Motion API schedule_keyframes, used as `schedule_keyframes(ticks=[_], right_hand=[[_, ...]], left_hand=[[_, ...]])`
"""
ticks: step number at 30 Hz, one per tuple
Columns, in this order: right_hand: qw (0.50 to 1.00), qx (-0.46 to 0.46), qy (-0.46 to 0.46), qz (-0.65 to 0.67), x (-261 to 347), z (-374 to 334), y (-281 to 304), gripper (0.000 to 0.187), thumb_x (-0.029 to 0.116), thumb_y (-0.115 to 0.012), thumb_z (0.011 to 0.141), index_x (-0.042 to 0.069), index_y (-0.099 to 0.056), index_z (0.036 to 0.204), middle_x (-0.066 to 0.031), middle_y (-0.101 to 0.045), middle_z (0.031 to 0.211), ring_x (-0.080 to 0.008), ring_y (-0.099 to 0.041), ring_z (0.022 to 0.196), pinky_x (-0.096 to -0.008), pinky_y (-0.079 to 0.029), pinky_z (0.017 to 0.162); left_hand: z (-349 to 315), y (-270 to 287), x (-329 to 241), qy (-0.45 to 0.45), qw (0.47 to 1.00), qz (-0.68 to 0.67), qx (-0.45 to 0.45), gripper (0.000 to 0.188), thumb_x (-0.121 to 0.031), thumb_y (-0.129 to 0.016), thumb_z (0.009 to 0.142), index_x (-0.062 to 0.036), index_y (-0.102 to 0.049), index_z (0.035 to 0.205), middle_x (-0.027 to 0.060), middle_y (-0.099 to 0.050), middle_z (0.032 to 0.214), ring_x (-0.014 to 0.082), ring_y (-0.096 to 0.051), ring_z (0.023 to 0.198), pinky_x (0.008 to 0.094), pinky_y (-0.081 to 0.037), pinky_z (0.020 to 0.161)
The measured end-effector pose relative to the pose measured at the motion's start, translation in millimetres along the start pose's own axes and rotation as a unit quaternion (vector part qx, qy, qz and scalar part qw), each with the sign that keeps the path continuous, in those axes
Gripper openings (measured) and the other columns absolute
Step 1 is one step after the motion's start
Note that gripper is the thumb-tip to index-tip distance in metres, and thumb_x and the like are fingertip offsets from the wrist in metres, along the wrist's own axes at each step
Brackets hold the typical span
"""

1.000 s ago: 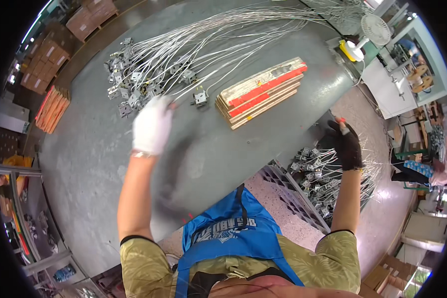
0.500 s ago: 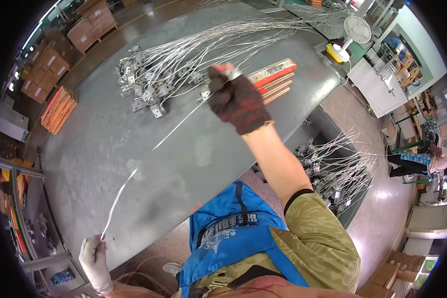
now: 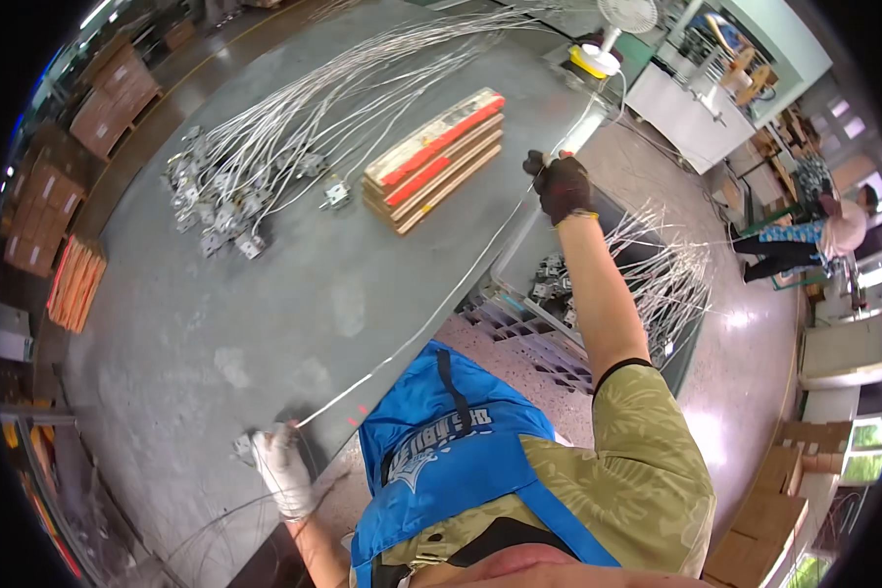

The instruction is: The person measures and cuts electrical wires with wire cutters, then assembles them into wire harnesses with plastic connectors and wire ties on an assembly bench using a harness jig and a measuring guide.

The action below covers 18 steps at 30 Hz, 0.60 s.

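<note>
My left hand (image 3: 284, 475), in a white glove, is closed at the lower left edge of the grey table (image 3: 333, 314). It grips one end of a long white wire (image 3: 402, 350); a small grey metal part (image 3: 243, 448) shows beside its fingers. The wire runs taut up and right to my right hand (image 3: 563, 186). That hand wears a dark glove and is closed on the wire's other end, past the table's right edge. On the table lies a pile of metal parts with long white wires (image 3: 220, 191); a single metal part (image 3: 336, 194) sits near it.
A stack of wooden boards with red edges (image 3: 436, 162) stands beyond the wire. Below my right forearm is a grey bin (image 3: 505, 269) holding more wired metal parts (image 3: 647, 260). A white fan (image 3: 625, 18) stands at the far right corner. Another person (image 3: 843, 230) is at far right.
My right hand has swung right, from beside the pile to over the bin. My left hand has moved right along the near edge. The wire now stretches unbroken between them; the view has shifted.
</note>
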State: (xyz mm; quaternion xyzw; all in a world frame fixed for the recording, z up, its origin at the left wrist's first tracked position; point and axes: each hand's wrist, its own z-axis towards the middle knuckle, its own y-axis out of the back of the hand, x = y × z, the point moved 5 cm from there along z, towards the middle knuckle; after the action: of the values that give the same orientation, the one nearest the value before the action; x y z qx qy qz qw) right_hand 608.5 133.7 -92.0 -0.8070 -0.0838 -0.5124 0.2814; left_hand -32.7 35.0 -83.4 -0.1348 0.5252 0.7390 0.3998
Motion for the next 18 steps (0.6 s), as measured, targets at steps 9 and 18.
schedule_keyframes(ticks=[9, 18], right_hand=[[0.548, -0.011, 0.472, -0.691, -2.8, -2.4, 15.8, 0.024, 0.029, -0.067, 0.086, 0.007, -0.073, 0.095, -0.0135, -0.070, 0.103, -0.0324, -0.066, 0.098, -0.0443, -0.050, 0.089], [0.477, -0.011, 0.445, -0.758, 3.8, 10.7, 7.7, 0.031, 0.040, -0.061, 0.092, 0.015, -0.078, 0.091, -0.0055, -0.069, 0.101, -0.0253, -0.063, 0.106, -0.0427, -0.046, 0.092]], left_hand=[[1.4, -14.1, -17.8, -0.007, 0.993, 0.109, 0.047, 0.031, 0.008, -0.068, 0.079, -0.0101, -0.074, 0.103, 0.0066, -0.064, 0.086, 0.0281, -0.059, 0.083, 0.0414, -0.048, 0.076], [15.1, -62.1, -67.5, -0.040, 0.976, 0.185, 0.104, 0.027, -0.002, -0.069, 0.082, -0.0128, -0.069, 0.107, 0.0067, -0.065, 0.092, 0.0299, -0.060, 0.089, 0.0448, -0.045, 0.085]])
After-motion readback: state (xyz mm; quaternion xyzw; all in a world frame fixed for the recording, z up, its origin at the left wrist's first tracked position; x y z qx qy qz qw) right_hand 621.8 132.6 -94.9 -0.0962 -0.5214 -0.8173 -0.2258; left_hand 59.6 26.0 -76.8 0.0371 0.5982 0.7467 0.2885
